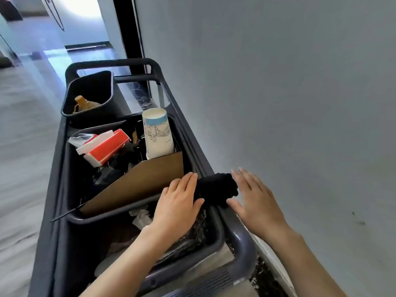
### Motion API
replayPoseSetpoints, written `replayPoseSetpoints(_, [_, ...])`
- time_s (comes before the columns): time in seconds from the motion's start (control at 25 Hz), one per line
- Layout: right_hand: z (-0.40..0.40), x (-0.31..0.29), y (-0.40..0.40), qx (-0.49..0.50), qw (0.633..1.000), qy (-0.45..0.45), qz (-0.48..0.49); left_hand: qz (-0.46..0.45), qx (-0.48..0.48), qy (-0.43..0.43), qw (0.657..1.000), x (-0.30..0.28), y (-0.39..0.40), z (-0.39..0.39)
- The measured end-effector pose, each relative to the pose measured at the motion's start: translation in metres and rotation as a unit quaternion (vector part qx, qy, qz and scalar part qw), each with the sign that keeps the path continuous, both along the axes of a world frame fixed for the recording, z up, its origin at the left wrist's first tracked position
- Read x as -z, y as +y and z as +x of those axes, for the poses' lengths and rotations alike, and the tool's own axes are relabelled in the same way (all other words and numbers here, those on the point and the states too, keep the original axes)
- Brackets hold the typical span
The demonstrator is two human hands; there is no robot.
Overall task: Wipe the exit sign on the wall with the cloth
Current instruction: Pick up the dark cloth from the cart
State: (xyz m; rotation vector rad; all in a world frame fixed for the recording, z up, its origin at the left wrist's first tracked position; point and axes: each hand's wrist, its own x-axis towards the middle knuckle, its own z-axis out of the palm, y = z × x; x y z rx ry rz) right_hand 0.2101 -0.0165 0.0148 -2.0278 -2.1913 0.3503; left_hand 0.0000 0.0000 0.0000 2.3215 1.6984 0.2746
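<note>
**Two flat hands, one dark cloth on the cart rail**

Both of my hands are out in front of me over a dark cleaning cart (137, 62) that stands along a pale grey wall (289, 93). Between them lies the cloth (216, 189), a black, soft-looking bundle, crumpled and bunched, draped over the cart's right-hand rail beside the wall. Its surface looks nubbly; I cannot make out any pattern or label on it.

My left hand (177, 202) lies palm down, fingers straight and close together, its thumb side touching the cloth's left edge. My right hand (255, 200) is also palm down, fingers spread wide and straight, with the fingertips just at the cloth's right end. Neither hand has closed on the cloth.

Left of the cloth, a middle bin (70, 215) holds a brown cardboard sheet (150, 179) leaning at a slant, a red and white carton (107, 146), a clear plastic bag (82, 138) and a tall white paper cup (157, 133) with a blue band and a line drawing of a bridge. Small print runs down the cup's side, too fine to read. The carton's faces show no writing I can read.

Farther along, a black tub (90, 91) holds a brownish bottle (82, 102). Under my left wrist, crumpled white paper (140, 217) lies in the nearest bin.
</note>
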Motion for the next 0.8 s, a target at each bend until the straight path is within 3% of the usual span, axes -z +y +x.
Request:
replayPoseSetpoints(0.32, [0.006, 0.031, 0.037, -0.031, 0.987, 0.117, -0.110, -0.107, 0.031, -0.017, 0.994, 0.030, 0.026, 0.015])
replayPoseSetpoints(0.56, [0.001, 0.048, 0.042, 0.023, 0.978, 0.194, -0.076, -0.090, 0.005, -0.114, 0.989, 0.044, 0.034, 0.021])
replayPoseSetpoints(0.8, [0.004, 0.041, 0.020, 0.087, 0.972, 0.218, -0.021, -0.069, -0.002, -0.205, 0.976, 0.041, 0.029, 0.023])
